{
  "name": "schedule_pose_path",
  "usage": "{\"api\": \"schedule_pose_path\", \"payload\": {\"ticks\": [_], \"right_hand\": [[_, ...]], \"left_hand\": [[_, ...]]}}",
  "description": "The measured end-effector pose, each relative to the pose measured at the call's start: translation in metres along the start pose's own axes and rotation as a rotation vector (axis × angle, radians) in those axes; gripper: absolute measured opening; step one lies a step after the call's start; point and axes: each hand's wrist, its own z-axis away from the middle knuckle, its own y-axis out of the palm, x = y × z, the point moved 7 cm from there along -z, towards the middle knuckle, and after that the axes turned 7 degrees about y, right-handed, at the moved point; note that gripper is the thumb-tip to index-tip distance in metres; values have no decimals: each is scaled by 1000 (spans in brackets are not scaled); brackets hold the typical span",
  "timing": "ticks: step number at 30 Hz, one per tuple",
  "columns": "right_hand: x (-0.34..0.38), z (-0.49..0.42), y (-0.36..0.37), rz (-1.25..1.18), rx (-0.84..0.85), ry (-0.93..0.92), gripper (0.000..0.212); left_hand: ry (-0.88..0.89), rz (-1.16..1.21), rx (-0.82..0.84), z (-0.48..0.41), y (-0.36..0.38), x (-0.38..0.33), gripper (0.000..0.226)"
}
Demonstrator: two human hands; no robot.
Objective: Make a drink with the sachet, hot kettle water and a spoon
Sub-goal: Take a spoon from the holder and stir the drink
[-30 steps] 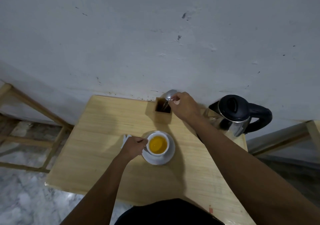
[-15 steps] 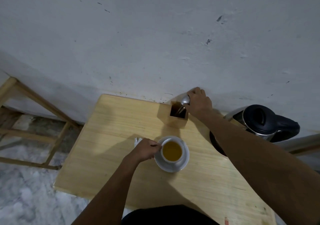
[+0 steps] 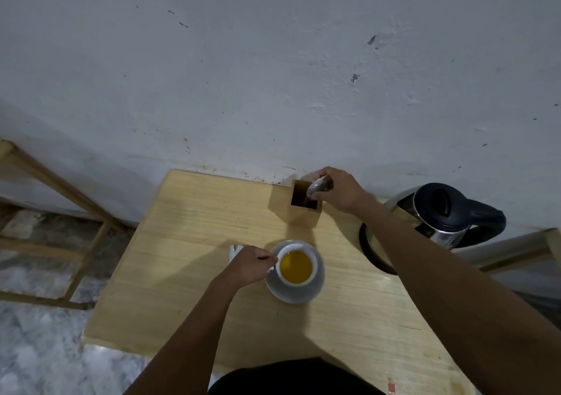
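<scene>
Head view is looking down at a small wooden table by a white wall. Your right hand is reaching to the far edge of the table. It is pinching a shiny spoon in its fingers, closed tight on it. The spoon's bowl is pointing up and its handle is going down into a wooden holder box. The box is standing upright near the wall.

Your left hand is sitting beside a white cup and is closed around the cup's handle side. The handle itself is hiding under your fingers, so it is hard to see just how you are holding it. The cup is sitting on a white saucer near the middle of the table. The cup is holding a yellow drink.

A bit of white sachet is peeking out just behind your left hand, lying on the table.

A shiny kettle with a black lid and black handle is standing at the right side, well apart from the cup. Your right arm is crossing in front of it.
</scene>
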Motion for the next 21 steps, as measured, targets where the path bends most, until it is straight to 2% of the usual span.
{"api": "schedule_pose_path", "payload": {"ticks": [3,5,9,15,17,21], "right_hand": [[7,20,-5,-251,-10,-5,19],[9,36,-11,-386,-68,11,7],[7,66,-20,-702,-182,48,10],[5,103,-25,-1328,-210,10,10],[1,112,-24,-1380,-279,26,17],[-11,129,-10,-1160,-322,143,25]], "left_hand": [[1,34,1,-1,0,1,44],[-12,31,-11,3,-1,-2,40],[-8,31,-15,8,-2,-10,22],[-12,69,-23,16,-5,-20,23],[-10,59,-11,17,-5,-23,26],[3,37,-9,20,-6,-28,26]]}}
